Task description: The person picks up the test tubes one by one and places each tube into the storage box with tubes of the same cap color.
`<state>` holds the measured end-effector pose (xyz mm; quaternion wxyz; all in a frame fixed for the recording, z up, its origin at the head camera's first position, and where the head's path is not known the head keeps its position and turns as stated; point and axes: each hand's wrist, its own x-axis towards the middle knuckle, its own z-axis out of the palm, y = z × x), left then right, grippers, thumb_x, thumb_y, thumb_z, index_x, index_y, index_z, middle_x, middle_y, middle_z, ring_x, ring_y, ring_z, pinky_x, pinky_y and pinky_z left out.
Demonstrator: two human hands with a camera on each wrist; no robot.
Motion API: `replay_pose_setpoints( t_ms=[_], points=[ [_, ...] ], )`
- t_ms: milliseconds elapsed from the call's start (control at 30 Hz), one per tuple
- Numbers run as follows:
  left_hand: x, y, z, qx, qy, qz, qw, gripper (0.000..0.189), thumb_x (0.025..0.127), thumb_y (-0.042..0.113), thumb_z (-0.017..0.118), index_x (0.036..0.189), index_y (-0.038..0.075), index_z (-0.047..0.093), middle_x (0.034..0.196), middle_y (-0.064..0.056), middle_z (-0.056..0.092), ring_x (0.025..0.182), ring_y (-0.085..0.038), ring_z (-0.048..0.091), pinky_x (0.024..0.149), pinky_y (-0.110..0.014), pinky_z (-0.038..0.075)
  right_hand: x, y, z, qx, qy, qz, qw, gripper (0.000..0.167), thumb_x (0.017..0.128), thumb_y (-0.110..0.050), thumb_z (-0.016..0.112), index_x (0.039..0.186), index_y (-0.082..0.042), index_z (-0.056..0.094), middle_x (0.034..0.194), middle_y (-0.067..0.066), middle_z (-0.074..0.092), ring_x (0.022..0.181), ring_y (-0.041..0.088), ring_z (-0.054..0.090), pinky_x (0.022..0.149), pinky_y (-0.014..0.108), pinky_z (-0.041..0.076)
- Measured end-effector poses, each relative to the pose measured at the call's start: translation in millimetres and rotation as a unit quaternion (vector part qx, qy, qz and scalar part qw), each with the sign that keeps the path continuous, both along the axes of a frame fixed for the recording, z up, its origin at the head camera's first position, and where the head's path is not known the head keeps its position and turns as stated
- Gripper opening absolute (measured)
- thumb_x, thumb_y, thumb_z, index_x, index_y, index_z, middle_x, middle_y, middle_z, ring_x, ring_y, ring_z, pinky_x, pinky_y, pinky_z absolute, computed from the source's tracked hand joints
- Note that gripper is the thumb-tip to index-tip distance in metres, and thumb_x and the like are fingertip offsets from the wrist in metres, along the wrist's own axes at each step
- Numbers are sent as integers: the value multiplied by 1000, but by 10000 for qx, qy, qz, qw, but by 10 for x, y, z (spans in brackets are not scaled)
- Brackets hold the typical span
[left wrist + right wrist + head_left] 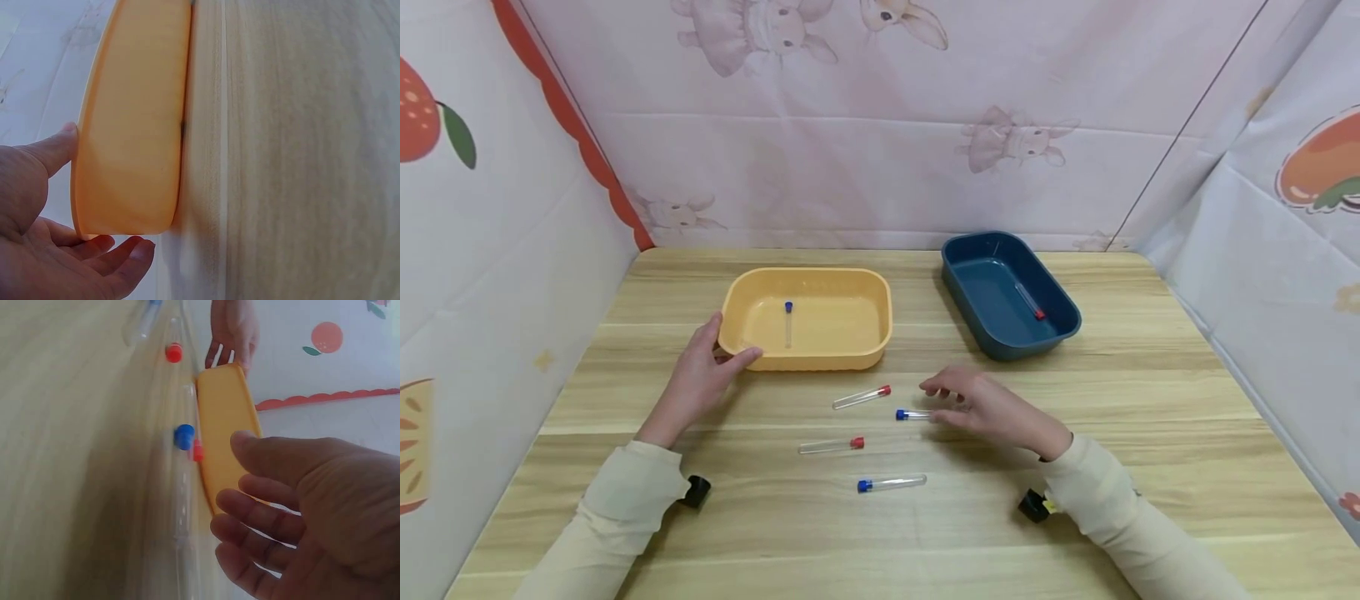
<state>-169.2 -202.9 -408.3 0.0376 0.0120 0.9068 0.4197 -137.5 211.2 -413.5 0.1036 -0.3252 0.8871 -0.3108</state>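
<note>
My left hand (698, 375) grips the near left corner of a yellow plastic tray (820, 363), thumb on the rim and fingers round the end wall, as the left wrist view shows. Inside the tray lies a blue-capped test tube (788, 323). My right hand (996, 408) hovers with loosely bent, parted fingers over another blue-capped test tube (913, 415), hiding part of its glass. Nothing is between the fingers. To the left lie a red-capped test tube (861, 397) and a second red-capped tube (832, 446); nearer me is a blue-capped tube (891, 483).
A dark blue tray (1030, 348) stands angled at the back right, with a red-capped test tube (1030, 302) inside. The wooden table (775, 542) is bounded by printed cloth (865, 183) at the back and both sides.
</note>
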Motion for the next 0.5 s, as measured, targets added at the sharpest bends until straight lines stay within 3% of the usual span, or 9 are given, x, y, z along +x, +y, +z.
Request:
replay_pose_setpoints(
  t_ms=[500],
  points=[
    [-10,-9,-12,-39,21,-45,10000,98,102,37,67,163,-5,2,164,-34,16,144,-48,36,114,-57,38,26,-122,-108,607,363,86,9975,31,96,-16,76,125,-7,73,117,1,71,104,15,63,92,34,57]
  ],
)
